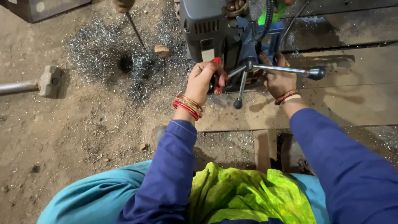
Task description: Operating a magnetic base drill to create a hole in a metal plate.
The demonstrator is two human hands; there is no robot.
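- Dirt floor (pixel 62 137): fills the left half of the view, strewn with a wide patch of metal shavings (pixel 99 49) toward the top.
- Steel plates (pixel 352 95): flat, rust-brown, lying to the right under the machine.
- Drilling machine (pixel 215 31): grey motor housing on a blue body, standing on the plates at top centre; a black hose runs down its right side.
- Feed handle (pixel 248 66): a hub on the machine's near side with three chrome spokes, each ending in a dark knob.
- Left hand (pixel 205 79): fingers closed around one spoke knob left of the hub; red and gold bangles at the wrist.
- Right hand (pixel 277 79): pressed against the machine body just right of the hub, beneath the long spoke; whether it clasps anything cannot be told.
- Hammer head (pixel 50 81): lies on the floor at far left, well apart from both hands.
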